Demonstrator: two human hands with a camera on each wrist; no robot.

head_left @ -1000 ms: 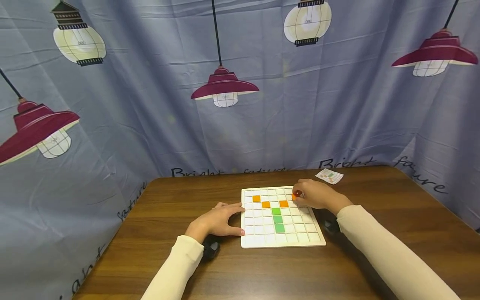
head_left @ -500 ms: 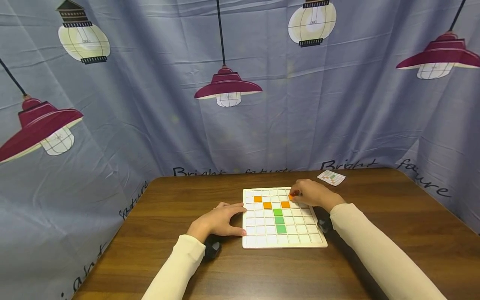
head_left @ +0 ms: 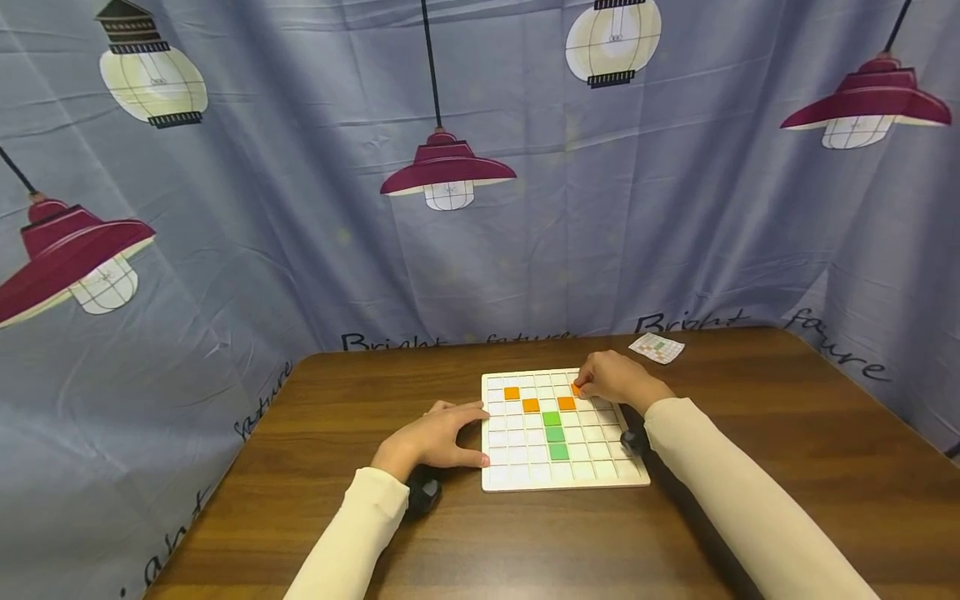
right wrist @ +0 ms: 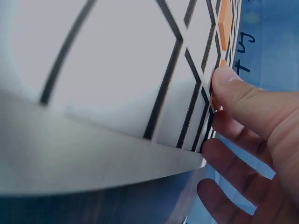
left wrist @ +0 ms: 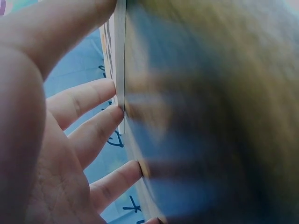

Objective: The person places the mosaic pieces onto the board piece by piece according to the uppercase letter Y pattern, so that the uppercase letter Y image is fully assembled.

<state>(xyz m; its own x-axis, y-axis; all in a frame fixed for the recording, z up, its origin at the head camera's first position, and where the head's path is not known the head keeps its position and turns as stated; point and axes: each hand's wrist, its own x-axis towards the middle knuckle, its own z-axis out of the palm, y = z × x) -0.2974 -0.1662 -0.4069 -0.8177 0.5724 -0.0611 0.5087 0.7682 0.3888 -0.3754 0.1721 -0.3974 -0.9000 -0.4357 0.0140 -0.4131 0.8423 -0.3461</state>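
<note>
A white grid board (head_left: 517,477) lies flat on the table. Three green tiles (head_left: 555,435) form a column on it, with orange tiles (head_left: 531,406) slanting up to either side. My left hand (head_left: 431,437) rests at the board's left edge, thumb and fingers spread and touching the rim. At the upper right cells, my right hand (head_left: 617,379) pinches a square orange tile (head_left: 576,389) between thumb and fingers. In the right wrist view the thumb mostly covers that tile, a sliver showing; another orange tile (right wrist: 225,25) sits further along.
A small paper card (head_left: 657,348) printted with a coloured grid pattern lies near the table's back edge, right of the board. The brown wooden table (head_left: 360,392) reaches a blue curtain (head_left: 300,208) with printed lamps behind it.
My right hand has moved slightly left over the upper right of the board with the orange tile. The left hand keeps its place on the board's edge.
</note>
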